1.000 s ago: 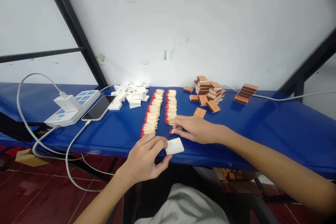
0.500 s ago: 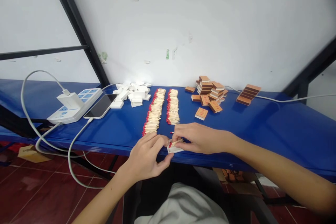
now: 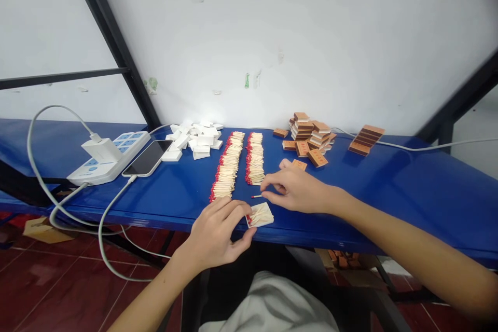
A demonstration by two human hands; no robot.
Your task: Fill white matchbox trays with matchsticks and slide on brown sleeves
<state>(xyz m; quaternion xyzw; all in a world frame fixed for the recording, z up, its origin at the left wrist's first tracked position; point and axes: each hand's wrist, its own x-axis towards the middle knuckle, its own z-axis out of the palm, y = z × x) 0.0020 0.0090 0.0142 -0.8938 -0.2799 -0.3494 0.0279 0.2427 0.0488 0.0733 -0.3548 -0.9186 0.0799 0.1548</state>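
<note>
My left hand (image 3: 221,233) grips the left end of a small white matchbox tray (image 3: 268,222) at the table's front edge, fingers above and thumb below. Red-headed matches (image 3: 260,213) lie in the tray, heads to the left. Just above it, my right hand (image 3: 295,189) has thumb and forefinger apart beside a single loose match (image 3: 256,196), with nothing visible between them. Beyond the hands stretch a longer left row of matches (image 3: 227,168) and a shorter right row of matches (image 3: 255,160), whose near end is close to my right fingertips.
White empty trays (image 3: 196,137) are heaped at the back left. Orange-brown matchboxes (image 3: 307,135) are piled at the back right, one partly behind my right hand. A striped matchbox stack (image 3: 367,140) leans farther right. A phone (image 3: 148,158), power strip (image 3: 111,158) and cables occupy the left.
My right hand has let go of matches in the tray and moved up and away, toward the loose match. The matches in the tray now show. My left hand has stayed on the tray.
</note>
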